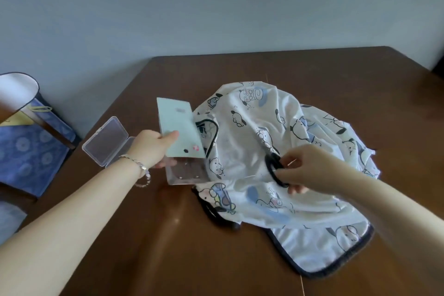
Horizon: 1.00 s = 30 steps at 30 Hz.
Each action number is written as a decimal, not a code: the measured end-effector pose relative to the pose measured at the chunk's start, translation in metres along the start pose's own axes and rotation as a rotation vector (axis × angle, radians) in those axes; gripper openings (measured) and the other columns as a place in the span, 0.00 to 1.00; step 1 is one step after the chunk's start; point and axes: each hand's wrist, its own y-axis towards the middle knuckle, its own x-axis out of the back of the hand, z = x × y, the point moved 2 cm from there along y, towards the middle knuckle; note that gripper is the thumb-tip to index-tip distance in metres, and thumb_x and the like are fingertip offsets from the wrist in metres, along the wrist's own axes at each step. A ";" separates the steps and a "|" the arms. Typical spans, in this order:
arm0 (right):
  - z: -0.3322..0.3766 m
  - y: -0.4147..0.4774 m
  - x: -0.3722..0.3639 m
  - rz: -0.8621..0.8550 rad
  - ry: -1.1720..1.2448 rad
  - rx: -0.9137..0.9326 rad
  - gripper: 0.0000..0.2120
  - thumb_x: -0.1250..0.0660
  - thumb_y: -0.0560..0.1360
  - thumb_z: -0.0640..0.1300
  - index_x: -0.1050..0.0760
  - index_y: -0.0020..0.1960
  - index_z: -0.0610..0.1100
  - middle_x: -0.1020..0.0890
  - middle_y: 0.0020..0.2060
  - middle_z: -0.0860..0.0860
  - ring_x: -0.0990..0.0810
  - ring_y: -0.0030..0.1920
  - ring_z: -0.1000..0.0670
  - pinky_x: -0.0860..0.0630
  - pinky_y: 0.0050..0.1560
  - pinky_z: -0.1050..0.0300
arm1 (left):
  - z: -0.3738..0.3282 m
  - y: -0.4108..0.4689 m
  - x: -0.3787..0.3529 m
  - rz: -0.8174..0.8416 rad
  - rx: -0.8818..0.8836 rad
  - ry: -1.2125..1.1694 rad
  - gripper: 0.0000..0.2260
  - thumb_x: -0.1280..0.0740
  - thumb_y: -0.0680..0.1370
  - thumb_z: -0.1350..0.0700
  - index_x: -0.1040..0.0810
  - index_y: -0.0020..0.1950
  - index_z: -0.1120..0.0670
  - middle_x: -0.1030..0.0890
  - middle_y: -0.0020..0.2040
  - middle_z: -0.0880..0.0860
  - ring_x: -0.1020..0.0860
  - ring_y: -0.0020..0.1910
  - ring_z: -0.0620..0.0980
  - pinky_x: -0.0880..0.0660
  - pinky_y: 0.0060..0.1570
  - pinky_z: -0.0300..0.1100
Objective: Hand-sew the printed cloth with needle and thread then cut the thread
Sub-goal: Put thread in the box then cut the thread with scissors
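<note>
The white printed cloth with cartoon dogs and dark edging lies bunched on the brown table. My left hand grips a pale green card with its thumb on top, held over a clear plastic box that seems to contain small pins. My right hand hovers over the cloth and pinches a black ring-shaped object, which looks like scissor handles. A thin thread runs off the cloth's near edge. No needle can be made out.
The clear box's open lid lies flat to the left of my left wrist. A blue patterned bag stands off the table's left edge. A grey wall rises behind the table.
</note>
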 end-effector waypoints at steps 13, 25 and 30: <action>-0.034 -0.014 0.012 -0.129 0.397 -0.078 0.10 0.33 0.73 0.46 0.18 0.36 0.45 0.20 0.31 0.45 0.35 0.24 0.54 0.39 0.28 0.62 | -0.040 -0.055 -0.070 0.273 -0.632 0.670 0.10 0.36 0.76 0.48 0.23 0.51 0.52 0.23 0.44 0.45 0.24 0.41 0.45 0.26 0.42 0.39; -0.054 -0.017 0.021 -0.381 0.715 -0.138 0.09 0.34 0.75 0.42 0.19 0.38 0.41 0.22 0.31 0.45 0.37 0.24 0.54 0.36 0.26 0.64 | -0.040 -0.035 -0.080 0.633 -0.286 0.327 0.05 0.31 0.73 0.53 0.21 0.43 0.54 0.25 0.28 0.47 0.30 0.28 0.46 0.34 0.30 0.36; -0.027 -0.016 0.001 -0.271 0.825 -0.113 0.07 0.31 0.71 0.42 0.23 0.36 0.40 0.19 0.30 0.48 0.36 0.19 0.57 0.36 0.20 0.70 | -0.050 -0.044 -0.054 0.599 -0.091 -0.320 0.08 0.38 0.78 0.60 0.23 0.41 0.59 0.33 0.24 0.47 0.36 0.21 0.41 0.37 0.24 0.32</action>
